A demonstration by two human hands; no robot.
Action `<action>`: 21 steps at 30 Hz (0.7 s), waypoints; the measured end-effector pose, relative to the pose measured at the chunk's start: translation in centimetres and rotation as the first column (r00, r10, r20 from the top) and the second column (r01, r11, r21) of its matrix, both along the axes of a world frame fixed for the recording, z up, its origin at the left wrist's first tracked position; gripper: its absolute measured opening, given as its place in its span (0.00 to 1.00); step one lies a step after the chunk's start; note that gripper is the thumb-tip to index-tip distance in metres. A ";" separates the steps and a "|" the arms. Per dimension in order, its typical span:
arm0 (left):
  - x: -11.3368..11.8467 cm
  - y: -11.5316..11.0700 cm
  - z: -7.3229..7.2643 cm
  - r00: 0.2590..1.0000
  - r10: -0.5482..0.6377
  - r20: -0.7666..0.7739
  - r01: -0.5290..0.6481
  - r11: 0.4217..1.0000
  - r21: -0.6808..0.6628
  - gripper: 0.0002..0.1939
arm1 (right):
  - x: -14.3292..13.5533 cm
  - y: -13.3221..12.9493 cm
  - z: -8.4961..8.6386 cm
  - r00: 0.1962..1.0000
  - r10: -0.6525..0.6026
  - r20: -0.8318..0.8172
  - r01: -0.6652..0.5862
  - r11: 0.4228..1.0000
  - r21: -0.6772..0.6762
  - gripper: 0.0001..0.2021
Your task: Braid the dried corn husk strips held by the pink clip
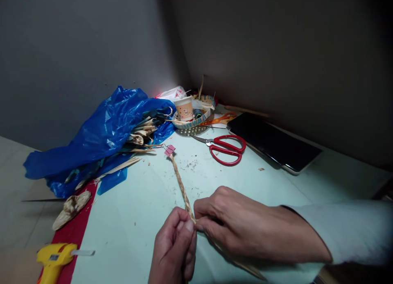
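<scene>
A thin braid of dried straw-like strips (180, 181) runs down the pale green tabletop, its far end gripped by a pink binder clip (169, 150). At its near end, my left hand (176, 243) pinches the braid between thumb and bent fingers. From the right, my right hand (242, 224) closes thumb and forefinger on the strips at the same spot, its fingertips almost touching the left thumb. A loose strip (250, 269) trails out from under my right hand toward the lower right. The strips inside my left palm are mostly hidden.
Red-handled scissors (227, 149) lie beyond my hands, beside a black tablet-like slab (273, 140). A blue plastic bag (101, 124) with dried strips spreads at left. A woven basket (202, 119) holds a paper cup (185, 109). A yellow glue gun (57, 257) sits at lower left.
</scene>
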State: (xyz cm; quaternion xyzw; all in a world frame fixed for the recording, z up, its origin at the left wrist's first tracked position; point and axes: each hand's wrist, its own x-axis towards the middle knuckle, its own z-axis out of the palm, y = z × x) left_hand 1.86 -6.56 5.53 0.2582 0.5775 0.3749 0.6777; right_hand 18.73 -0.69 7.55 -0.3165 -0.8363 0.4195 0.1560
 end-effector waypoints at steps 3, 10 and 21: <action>0.1 0.0 0.0 0.997 0.048 -0.060 -0.045 0.998 0.052 0.21 | 0.2 0.0 0.4 0.999 0.017 0.047 -0.018 1.000 0.020 0.10; 0.6 0.0 0.3 0.974 0.137 -0.180 -0.123 0.989 0.085 0.19 | 0.5 -0.5 1.8 0.993 0.010 0.118 -0.026 0.990 0.136 0.11; 0.4 -0.3 0.2 0.975 0.139 -0.174 -0.116 0.984 0.135 0.20 | 0.0 -1.5 -1.0 0.916 0.330 0.227 -0.400 0.729 0.555 0.06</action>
